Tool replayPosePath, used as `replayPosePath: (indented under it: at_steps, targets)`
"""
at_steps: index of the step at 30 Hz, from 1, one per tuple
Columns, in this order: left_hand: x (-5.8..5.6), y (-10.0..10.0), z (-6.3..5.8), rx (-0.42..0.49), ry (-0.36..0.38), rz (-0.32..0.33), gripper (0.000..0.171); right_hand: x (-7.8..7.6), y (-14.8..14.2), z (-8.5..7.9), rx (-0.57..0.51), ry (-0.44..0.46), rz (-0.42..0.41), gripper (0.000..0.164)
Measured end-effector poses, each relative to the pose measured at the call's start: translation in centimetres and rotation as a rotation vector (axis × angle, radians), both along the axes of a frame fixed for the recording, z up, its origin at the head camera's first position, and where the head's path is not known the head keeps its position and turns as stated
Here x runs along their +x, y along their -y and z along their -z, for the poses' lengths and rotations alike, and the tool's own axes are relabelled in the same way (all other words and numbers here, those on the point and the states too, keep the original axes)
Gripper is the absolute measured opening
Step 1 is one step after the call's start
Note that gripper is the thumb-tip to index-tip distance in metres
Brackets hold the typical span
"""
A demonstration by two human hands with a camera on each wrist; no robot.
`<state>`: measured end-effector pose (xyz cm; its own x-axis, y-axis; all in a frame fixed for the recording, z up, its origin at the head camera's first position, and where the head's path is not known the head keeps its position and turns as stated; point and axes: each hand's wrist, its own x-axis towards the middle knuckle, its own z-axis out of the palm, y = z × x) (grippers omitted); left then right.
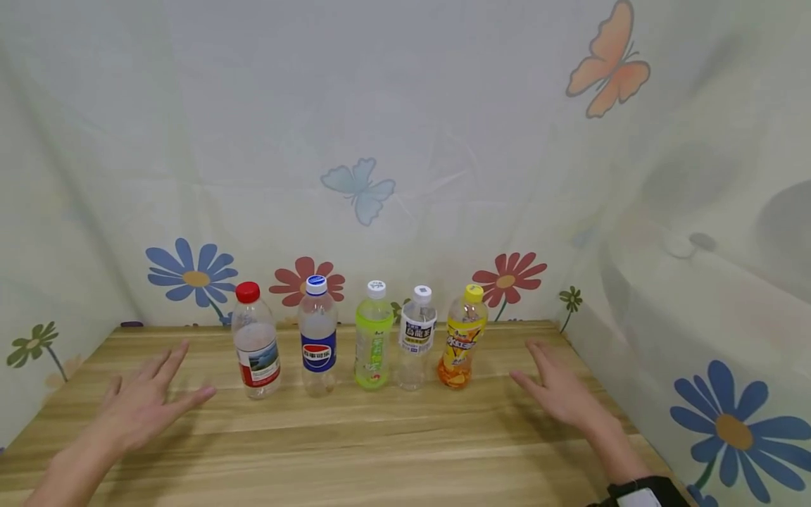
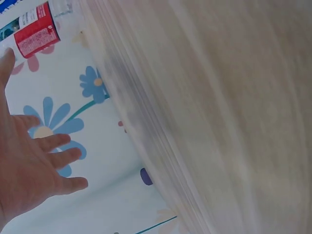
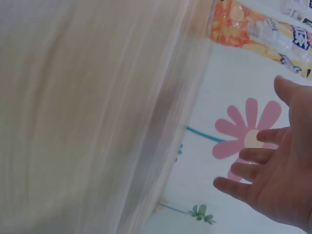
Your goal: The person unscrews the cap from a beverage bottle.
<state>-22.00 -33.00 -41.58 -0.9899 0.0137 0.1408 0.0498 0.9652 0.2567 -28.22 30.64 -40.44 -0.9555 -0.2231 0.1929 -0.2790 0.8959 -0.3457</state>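
Note:
Several plastic bottles stand upright in a row on the wooden table. From left to right in the head view they are a red-capped bottle (image 1: 258,352), a Pepsi bottle (image 1: 318,345), a green-labelled bottle (image 1: 374,341), a clear bottle with a white and dark label (image 1: 417,338) and a yellow-capped bottle with an orange base (image 1: 463,341). My left hand (image 1: 142,405), fingers spread, is left of the red-capped bottle and apart from it. On the other side, my right hand (image 1: 557,387) is spread to the right of the yellow-capped bottle, touching no bottle. Both hands hold nothing.
A wood-grain table (image 1: 380,451) carries the bottles. Behind it and along both sides hangs a pale curtain (image 1: 253,127) printed with flowers and butterflies. A dark band with a light face (image 1: 640,497) is on the right wrist.

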Motion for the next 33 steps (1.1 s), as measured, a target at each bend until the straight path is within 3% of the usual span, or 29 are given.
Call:
replayPosePath:
  at_steps: [15,23,33]
  targets:
    - [0.1,-1.8,-0.3,0.074,0.084,-0.018,0.12,-1.1,4.2,0.0,-0.171,0.07,-0.074,0.089]
    - [0.3,-2.9,-0.7,0.089,0.079,-0.001,0.123,-2.0,5.9,-0.2,-0.318,0.128,-0.064,0.086]
    - [0.1,-3.6,-0.5,0.132,0.09,0.001,0.124,-2.5,7.6,-0.3,-0.494,0.074,-0.072,0.082]
